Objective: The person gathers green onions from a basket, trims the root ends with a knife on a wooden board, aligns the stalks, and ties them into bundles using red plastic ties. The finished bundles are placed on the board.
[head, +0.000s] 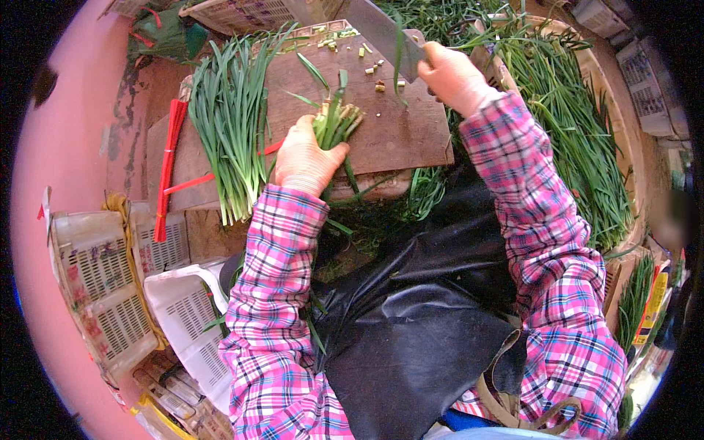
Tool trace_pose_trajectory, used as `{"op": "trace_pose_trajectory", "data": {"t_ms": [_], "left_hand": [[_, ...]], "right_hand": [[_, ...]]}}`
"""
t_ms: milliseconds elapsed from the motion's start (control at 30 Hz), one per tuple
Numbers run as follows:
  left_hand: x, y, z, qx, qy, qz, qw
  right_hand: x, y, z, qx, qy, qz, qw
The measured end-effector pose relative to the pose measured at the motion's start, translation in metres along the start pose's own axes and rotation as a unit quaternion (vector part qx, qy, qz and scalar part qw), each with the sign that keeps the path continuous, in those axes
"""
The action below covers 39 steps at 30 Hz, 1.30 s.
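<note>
My left hand [311, 157], in an orange glove, is closed around a bunch of garlic chives [338, 124] whose pale cut ends point up and right over the wooden board [396, 132]. My right hand [454, 74], gloved too, grips the handle end of a cleaver [385, 38] with a wide metal blade. A green leaf hangs across the blade. Left of my left hand lies a larger bunch of chives [231, 121] on a red tie strip [190, 183]. Short cut stem pieces [369, 70] are scattered near the blade. The cleaver's handle is hidden by my fingers.
At the right stands a large basket [597, 60] heaped with long chives [566, 132]. A bundle of red ties [171, 148] rests at the board's left edge. Plastic crates [96, 286] stand at lower left, beside a pink wall [49, 165]. A black apron [418, 330] covers my lap.
</note>
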State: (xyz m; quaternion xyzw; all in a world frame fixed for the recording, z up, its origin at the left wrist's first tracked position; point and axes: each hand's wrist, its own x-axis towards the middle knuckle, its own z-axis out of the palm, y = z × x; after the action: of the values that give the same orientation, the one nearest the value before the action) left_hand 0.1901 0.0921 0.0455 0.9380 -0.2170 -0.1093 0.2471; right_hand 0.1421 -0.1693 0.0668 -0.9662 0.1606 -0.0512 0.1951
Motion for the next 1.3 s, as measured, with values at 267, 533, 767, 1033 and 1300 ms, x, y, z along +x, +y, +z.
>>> {"op": "trace_pose_trajectory", "data": {"t_ms": [267,533,767,1033,1300], "left_hand": [[0.008,-0.013,-0.006,-0.099,-0.033,-0.034,0.994],[0.003,0.012,-0.001,0.090,-0.041,-0.020,0.995],[0.004,0.008,0.005,0.126,-0.030,-0.029,0.991],[0.004,0.014,-0.001,0.106,-0.027,-0.033,0.993],[0.004,0.018,-0.003,0.104,-0.062,-0.056,0.991]], "right_hand": [[-0.059,-0.040,0.023,-0.035,-0.119,-0.106,0.987],[-0.059,-0.046,0.028,-0.020,-0.129,-0.144,0.981],[-0.062,-0.038,-0.015,0.087,0.052,-0.163,0.981],[-0.077,-0.044,0.011,0.023,-0.049,-0.170,0.984],[-0.078,-0.044,0.012,-0.019,-0.086,-0.171,0.981]]}}
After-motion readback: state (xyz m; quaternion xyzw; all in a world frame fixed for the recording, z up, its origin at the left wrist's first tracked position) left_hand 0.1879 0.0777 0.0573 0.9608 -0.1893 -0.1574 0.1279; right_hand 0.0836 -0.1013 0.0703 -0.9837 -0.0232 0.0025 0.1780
